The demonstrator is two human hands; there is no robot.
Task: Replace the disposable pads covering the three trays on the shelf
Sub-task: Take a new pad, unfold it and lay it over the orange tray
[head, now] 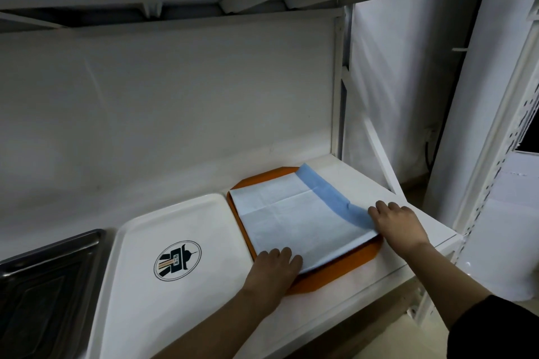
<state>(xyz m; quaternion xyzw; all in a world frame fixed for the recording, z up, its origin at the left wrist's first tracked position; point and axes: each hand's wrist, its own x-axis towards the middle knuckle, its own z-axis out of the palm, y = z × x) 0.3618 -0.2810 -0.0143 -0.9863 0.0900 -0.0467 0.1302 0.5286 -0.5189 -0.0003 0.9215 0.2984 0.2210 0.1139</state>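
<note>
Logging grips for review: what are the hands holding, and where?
Both hold the pale blue disposable pad: left hand at its near corner, right hand at its folded right edge.

The orange tray (335,274) sits at lower right of centre on the white shelf (408,242), covered by a light blue pad (291,218). The left hand (272,271) and right hand (398,223) grip the pad's near edge. A white tray (145,256) and a metal tray (43,285) lie to the left.
</note>
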